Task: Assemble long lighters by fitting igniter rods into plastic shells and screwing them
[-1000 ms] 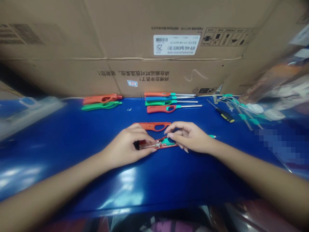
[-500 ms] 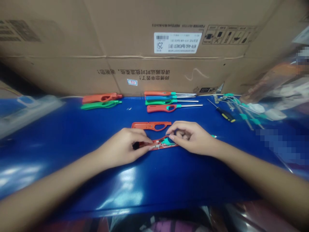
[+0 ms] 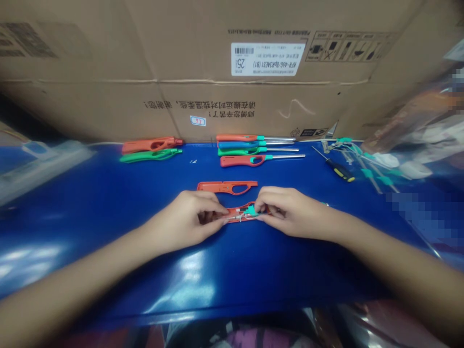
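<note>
An opened red gas lighter (image 3: 241,218) lies on the blue table between my hands, its inner parts exposed. A teal trigger piece (image 3: 250,210) and pale thin parts sit in the shell. My left hand (image 3: 190,217) is closed on the lighter's left end, thumb and fingers at either side. At the other end, my right hand (image 3: 290,212) pinches the shell around the teal piece; its fingers hide the barrel end. Just behind, an orange-red half shell (image 3: 227,187) with a finger loop rests on the table.
Assembled lighters (image 3: 241,161) with metal barrels line up at the back. Orange and green handles (image 3: 148,145) lie to their left. A screwdriver (image 3: 337,169) and a pile of metal rods with teal pieces (image 3: 368,171) are at the right. A cardboard wall (image 3: 203,58) stands behind.
My right hand has shifted from the shell's upper edge to a lower pinch over the teal piece. My left hand has slid slightly left along the lighter, and the view has tilted a little.
</note>
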Motion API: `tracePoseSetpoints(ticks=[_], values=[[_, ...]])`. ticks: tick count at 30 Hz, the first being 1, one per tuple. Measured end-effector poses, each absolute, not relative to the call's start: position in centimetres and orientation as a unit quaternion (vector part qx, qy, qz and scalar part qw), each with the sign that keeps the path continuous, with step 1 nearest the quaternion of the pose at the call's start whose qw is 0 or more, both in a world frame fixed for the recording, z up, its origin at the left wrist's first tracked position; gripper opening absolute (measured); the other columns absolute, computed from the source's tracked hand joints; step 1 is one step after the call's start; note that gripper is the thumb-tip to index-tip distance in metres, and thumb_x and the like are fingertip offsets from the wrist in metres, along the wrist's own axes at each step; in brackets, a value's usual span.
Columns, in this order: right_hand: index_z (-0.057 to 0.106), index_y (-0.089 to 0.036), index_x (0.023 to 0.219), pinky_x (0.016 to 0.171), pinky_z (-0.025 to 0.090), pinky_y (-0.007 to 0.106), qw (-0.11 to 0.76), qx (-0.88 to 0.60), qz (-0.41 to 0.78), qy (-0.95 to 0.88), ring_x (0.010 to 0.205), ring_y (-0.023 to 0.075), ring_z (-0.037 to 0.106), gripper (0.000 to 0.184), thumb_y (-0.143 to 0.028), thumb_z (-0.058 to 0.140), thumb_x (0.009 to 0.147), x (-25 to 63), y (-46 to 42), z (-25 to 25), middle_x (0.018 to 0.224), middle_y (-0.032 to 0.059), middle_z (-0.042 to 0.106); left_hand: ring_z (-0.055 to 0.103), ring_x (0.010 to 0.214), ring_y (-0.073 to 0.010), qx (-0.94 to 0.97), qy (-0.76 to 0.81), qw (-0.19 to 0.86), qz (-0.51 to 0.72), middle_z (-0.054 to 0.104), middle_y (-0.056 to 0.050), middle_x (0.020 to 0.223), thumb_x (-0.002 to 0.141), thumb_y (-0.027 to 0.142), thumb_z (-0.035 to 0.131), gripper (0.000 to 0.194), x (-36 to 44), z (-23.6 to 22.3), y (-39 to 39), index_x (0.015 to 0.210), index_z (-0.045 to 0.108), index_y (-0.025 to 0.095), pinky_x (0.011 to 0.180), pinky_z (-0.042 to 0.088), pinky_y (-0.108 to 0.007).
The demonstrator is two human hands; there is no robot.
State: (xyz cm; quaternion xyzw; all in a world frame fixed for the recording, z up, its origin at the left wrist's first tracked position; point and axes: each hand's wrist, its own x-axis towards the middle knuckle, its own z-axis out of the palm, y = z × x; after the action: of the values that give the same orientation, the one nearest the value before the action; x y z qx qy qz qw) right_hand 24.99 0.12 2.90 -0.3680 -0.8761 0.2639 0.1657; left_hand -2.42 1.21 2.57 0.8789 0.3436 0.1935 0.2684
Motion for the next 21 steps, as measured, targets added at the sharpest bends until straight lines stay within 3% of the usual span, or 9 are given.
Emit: tracePoseSetpoints(ticks=[9, 21], values=[[0.062, -0.017, 0.090, 0.062, 0.038, 0.024, 0.174, -0.369, 0.269, -0.873, 0.069, 0.0102, 0.050, 0.004, -0.016, 0.059, 0.092, 25.01, -0.02, 3.11, 0.085, 0.0005, 0.059, 0.067, 0.070, -0.0123, 0.884, 0.334, 0.268, 0.187, 0.073, -0.003, 0.085, 0.093, 0.026, 0.067, 0.016, -2.64, 2.68, 1.33, 0.099, 0.080, 0.021, 0.063, 0.051, -0.023], [0.062, -0.019, 0.094, 0.068, 0.041, 0.027, 0.099, -0.370, 0.213, -0.899, 0.079, 0.0149, 0.055, 0.010, -0.018, 0.053, 0.097, 25.25, 0.01, 3.93, 0.093, 0.0043, 0.062, 0.068, 0.077, -0.0157, 0.901, 0.322, 0.241, 0.165, 0.072, -0.006, 0.092, 0.097, 0.027, 0.061, 0.022, -2.71, 2.82, 1.01, 0.108, 0.078, 0.021, 0.072, 0.054, -0.028]])
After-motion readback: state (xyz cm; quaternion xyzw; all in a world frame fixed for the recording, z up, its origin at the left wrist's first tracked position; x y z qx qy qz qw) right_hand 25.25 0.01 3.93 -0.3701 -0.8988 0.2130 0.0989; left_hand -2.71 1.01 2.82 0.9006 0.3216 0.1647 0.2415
